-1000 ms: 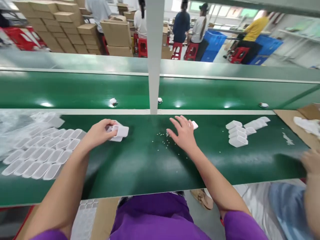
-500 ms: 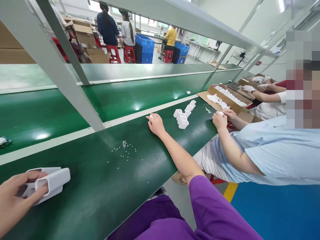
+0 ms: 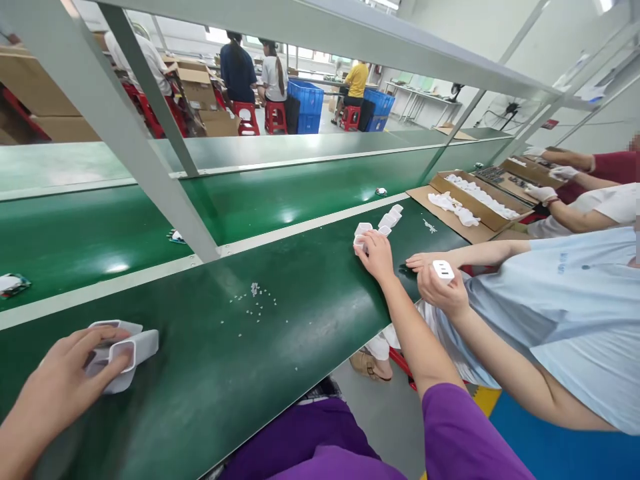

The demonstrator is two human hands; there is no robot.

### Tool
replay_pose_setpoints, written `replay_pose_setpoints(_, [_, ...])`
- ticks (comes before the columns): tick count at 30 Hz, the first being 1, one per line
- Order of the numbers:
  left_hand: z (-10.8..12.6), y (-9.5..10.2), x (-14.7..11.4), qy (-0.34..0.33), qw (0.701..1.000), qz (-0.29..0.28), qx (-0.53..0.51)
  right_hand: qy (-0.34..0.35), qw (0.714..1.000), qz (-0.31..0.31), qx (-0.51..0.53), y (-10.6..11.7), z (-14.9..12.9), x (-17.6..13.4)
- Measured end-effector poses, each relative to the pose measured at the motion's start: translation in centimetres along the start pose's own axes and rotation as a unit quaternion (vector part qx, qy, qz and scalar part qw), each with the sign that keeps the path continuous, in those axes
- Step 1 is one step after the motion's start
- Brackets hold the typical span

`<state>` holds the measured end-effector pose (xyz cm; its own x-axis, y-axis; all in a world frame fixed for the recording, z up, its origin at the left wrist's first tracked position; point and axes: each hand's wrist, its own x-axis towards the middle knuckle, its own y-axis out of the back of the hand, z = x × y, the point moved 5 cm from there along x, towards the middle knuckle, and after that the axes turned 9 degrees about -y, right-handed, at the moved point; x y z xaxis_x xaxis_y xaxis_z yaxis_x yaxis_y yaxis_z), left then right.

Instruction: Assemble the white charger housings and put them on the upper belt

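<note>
On the left, my left hand (image 3: 75, 373) is closed around a few hollow white plastic charger housings (image 3: 144, 348), its fingers and thumb reaching into their open ends. They lie at the surface of the green bench (image 3: 200, 393). Farther right, my right hand (image 3: 379, 255) reaches over a cluster of similar white housings (image 3: 391, 217). Its fingers curl around the nearest ones, partly hiding them. Between my hands, small pale bits (image 3: 255, 290) are scattered on the bench.
At right, a co-worker's hand (image 3: 445, 293) holds a white charger housing with slots (image 3: 443, 270). Beyond are a cardboard box of white parts (image 3: 483, 197) and white gloves (image 3: 453, 207). A grey frame post (image 3: 165, 180) rises beside the green conveyor (image 3: 260, 200), which carries small circuit boards (image 3: 381, 191).
My right hand has moved right, from bare bench to the cluster of housings. My left hand keeps its hold. The co-worker's hands have separated, one now lifting a housing. The view has shifted slightly.
</note>
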<state>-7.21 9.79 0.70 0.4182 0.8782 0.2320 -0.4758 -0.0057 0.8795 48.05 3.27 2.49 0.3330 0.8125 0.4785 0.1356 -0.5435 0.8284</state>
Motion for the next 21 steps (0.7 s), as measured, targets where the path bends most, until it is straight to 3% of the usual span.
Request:
replay_pose_setpoints(3, [2.2,0.9,0.5,0.024,0.999,0.027,-0.025,-0.005,1.0,0.014,-0.011,0.2,0.7,-0.2])
replay_pose_setpoints(6, [2.9,1.0,0.8,0.033,0.999,0.014,-0.007,-0.013,0.999,0.016,-0.035,-0.2,-0.2,0.5])
replay_pose_setpoints(11, [2.6,0.7,0.1,0.014,0.999,0.005,0.032,0.009,0.997,-0.064,-0.037,-4.6,-4.3,4.3])
replay_pose_setpoints(14, [2.9,0.6,-0.5,0.004,0.999,0.0,0.035,-0.008,0.995,-0.088,-0.044,-7.1,-5.4,6.2])
replay_pose_setpoints(18, [3.0,0.4,-0.3,0.01,0.999,-0.023,0.027,-0.02,0.995,-0.08,-0.055,-7.6,-5.1,6.6])
replay_pose_setpoints(21, [3.3,0.5,-0.3,0.021,1.0,-0.008,0.012,0.052,0.997,-0.061,-0.013,-8.0,-9.2,7.0])
